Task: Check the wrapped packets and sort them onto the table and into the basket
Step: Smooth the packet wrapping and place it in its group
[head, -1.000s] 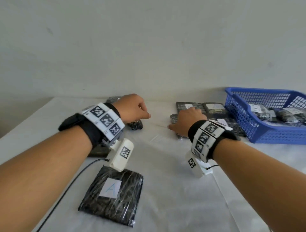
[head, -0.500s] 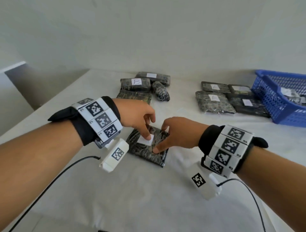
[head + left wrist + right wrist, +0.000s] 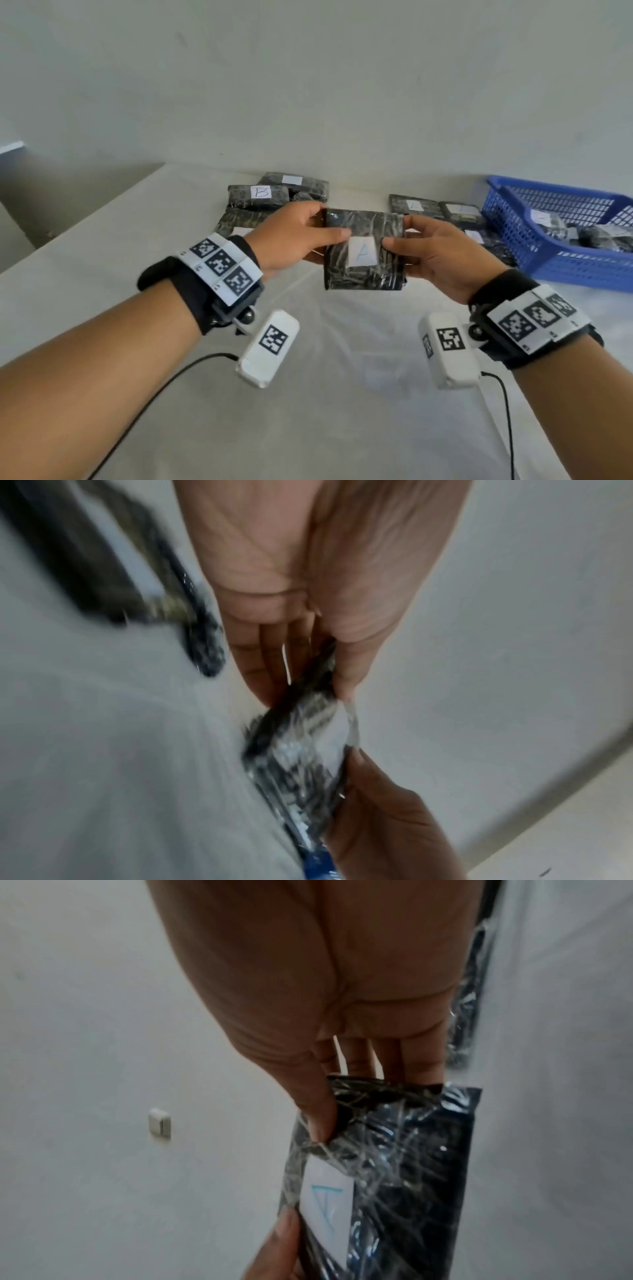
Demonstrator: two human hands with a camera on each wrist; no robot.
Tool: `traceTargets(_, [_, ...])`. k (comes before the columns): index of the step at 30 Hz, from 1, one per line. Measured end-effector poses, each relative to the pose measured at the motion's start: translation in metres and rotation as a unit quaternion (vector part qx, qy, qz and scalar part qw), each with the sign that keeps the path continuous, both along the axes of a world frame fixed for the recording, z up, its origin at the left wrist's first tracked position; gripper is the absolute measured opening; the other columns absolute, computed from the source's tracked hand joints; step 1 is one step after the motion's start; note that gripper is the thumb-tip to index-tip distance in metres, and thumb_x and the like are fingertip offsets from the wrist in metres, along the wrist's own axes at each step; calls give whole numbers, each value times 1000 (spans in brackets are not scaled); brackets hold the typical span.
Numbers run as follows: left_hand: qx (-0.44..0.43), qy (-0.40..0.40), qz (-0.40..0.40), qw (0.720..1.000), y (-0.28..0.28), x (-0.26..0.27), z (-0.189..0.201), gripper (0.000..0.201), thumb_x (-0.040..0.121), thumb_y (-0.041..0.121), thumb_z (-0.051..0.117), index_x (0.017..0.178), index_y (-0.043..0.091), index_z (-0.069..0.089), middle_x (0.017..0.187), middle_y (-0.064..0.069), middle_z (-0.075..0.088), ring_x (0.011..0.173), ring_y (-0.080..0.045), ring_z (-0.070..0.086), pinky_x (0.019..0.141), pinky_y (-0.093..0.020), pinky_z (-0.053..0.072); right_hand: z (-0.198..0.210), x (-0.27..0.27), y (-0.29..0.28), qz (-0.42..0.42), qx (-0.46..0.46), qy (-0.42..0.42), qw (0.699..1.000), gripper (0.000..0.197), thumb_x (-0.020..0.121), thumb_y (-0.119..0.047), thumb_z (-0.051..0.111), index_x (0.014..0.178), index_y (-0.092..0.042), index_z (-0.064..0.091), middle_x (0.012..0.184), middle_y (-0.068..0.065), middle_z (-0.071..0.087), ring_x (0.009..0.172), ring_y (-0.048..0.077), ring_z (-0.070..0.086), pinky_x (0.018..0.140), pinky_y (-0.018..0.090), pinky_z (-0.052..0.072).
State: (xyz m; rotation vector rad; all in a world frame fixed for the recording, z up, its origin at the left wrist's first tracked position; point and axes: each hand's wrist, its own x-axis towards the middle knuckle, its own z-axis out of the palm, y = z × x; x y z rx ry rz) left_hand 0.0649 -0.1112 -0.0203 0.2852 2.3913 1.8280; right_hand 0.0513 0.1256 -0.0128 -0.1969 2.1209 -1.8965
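Two hands (image 3: 291, 236) round "A" packet (image 3: 364, 255)

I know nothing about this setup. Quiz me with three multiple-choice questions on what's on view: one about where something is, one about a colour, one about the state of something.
1. Where is the packet marked A?
a) inside the basket
b) held above the table between both hands
c) flat on the table by the wall

2. What colour is the basket?
a) blue
b) red
c) green

3. How is the left hand?
a) resting flat on the table
b) hanging idle
c) gripping the packet's edge

Answers:
1 b: the packet marked A is lifted off the table, with the left hand and right hand on its two sides.
2 a: the basket at the right is blue mesh plastic.
3 c: the thumb lies across the packet's front and the fingers go behind it.
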Motion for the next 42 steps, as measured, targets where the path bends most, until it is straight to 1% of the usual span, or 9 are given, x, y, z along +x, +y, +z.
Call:
traceTargets(6, [110,-38,72,991,71,-47,5,55,94,68,50,118,21,67,117,-5,75,112,-24,71,102,-49,53,24,-32,20,-102,43,78,991,34,95,-9,74,125,-4,60,112,20,76,99,32,73,103,61,54])
traceTargets(10, [157,35,103,982,97,-72,27,33,108,42,46,117,19,66,115,-7,75,109,-25,72,101,-53,55,44,-54,23,-147,28,144,978,34,99,-12,67,132,-9,57,110,16,77,101,39,75,95,58,59])
traceTargets(13, [167,85,115,976,105,-82,47,40,107,47,45,120,16,66,117,-6,75,109,-23,72,101,-53,55,59,-59,25,-161,-40,171,971,19,107,-18,58,121,-7,63,101,12,78,94,32,77,86,47,63])
traceTargets(16, [171,132,124,969,105,-81,60,57,101,64,38,132,23,62,131,9,69,124,-6,62,110,-36,49,64,-61,17,-187,-45,227,954,36,107,-40,55,110,-6,64,103,17,77,98,36,75,91,57,60])
traceTargets(19, [156,181,148,960,102,-75,65,31,111,39,35,100,35,63,89,37,70,91,23,61,83,-1,45,63,-60,6,-206,-31,300,931,38,109,-39,50,99,-3,58,93,21,70,86,39,69,79,62,57])
traceTargets(24, [174,140,116,968,94,-74,60,62,95,69,42,127,23,68,128,-1,71,123,-19,65,110,-50,46,57,-50,-9,-220,-73,283,931,36,104,-47,56,81,-21,46,78,1,49,73,22,51,70,54,53])
traceTargets(29, [183,186,127,957,103,-58,59,52,103,51,49,104,-1,57,101,-29,66,96,-44,69,84,-61,58,49,-46,-13,-242,-47,310,918,33,103,-42,62,83,-20,46,71,-8,52,69,22,56,71,57,57])
traceTargets(32, [197,188,113,956,106,-50,62,46,104,46,52,90,3,54,83,-22,61,93,-44,68,81,-51,60,49,-41,-12,-241,-37,313,918,38,98,-46,68,83,-21,44,65,-14,53,70,36,62,68,56,59])
traceTargets(42, [197,215,74,954,102,-45,65,41,96,46,57,107,7,63,105,-22,71,97,-34,74,88,-60,59,58,-31,-10,-218,-76,318,920,40,85,-54,70,86,-19,50,76,-1,61,88,47,71,68,64,59])
